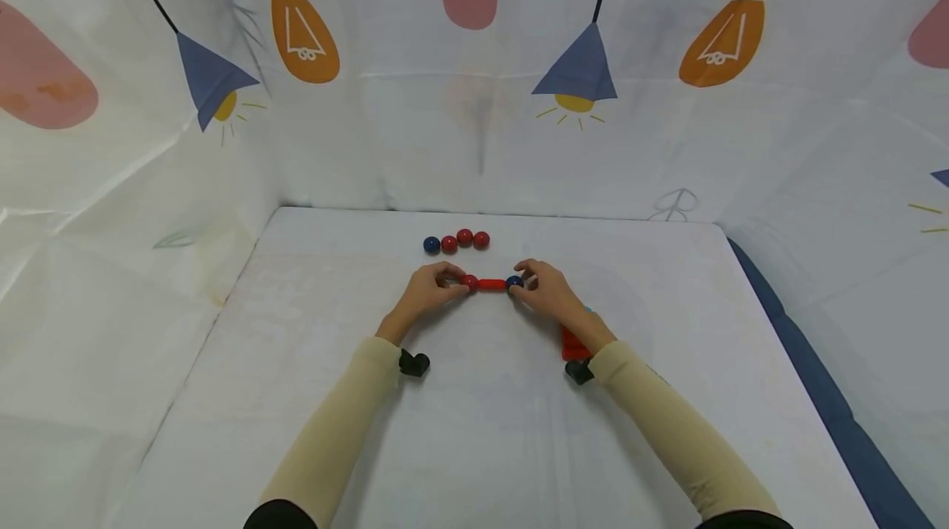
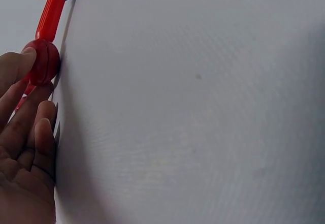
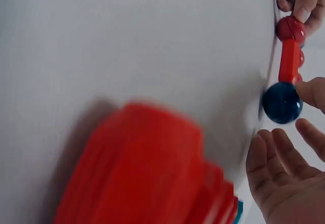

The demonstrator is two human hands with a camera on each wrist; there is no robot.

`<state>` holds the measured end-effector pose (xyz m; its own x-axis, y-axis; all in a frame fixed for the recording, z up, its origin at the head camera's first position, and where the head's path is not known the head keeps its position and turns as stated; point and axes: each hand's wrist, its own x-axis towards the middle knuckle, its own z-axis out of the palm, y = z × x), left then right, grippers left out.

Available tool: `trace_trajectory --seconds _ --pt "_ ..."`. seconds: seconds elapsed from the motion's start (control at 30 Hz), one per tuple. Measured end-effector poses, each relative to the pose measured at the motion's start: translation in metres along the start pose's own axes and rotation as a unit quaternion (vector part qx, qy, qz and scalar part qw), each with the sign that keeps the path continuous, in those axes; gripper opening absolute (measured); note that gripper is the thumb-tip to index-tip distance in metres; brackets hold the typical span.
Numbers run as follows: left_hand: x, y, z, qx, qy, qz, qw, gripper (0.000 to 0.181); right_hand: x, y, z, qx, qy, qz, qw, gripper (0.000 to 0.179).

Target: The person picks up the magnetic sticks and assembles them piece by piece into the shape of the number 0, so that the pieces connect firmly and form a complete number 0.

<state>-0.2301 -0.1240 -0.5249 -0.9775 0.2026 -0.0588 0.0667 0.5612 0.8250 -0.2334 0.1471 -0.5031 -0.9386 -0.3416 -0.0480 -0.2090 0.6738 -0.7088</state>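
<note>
A red rod (image 1: 492, 285) lies between a red ball (image 1: 470, 283) and a dark blue ball (image 1: 514, 283), joined to them in a line. My left hand (image 1: 436, 286) pinches the red ball between thumb and fingers. In the right wrist view, the thumb of my right hand (image 3: 289, 183) touches the side of the blue ball (image 3: 282, 103). Its other fingers are spread loosely and stand apart from that ball. The left wrist view shows the red ball (image 2: 43, 62) with a seam around it and the thumb pressed on it.
Behind the hands, a blue ball (image 1: 432, 245) and several red balls (image 1: 465, 238) sit in a row on the white table (image 1: 474, 414). Under my right forearm lie red rods (image 1: 574, 344), with a bit of teal beside them. A printed cloth (image 1: 415, 142) hangs behind the table.
</note>
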Motion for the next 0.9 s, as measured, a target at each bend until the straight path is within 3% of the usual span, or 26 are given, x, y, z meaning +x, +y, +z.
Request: trace_trajectory --seconds 0.4,0.67,0.9 --pt "0.002 0.002 -0.004 -0.010 -0.015 -0.019 0.9997 0.032 -0.040 0.031 -0.048 -0.046 -0.022 -0.002 0.9987 0.049" --pt "0.001 0.003 -0.004 -0.021 -0.014 -0.031 0.9992 0.032 -0.064 0.059 -0.064 -0.054 -0.024 0.012 0.9982 0.041" --pt "0.000 0.005 -0.003 -0.023 -0.010 -0.036 0.9990 0.031 -0.070 0.069 -0.069 -0.059 -0.017 0.001 0.9981 0.028"
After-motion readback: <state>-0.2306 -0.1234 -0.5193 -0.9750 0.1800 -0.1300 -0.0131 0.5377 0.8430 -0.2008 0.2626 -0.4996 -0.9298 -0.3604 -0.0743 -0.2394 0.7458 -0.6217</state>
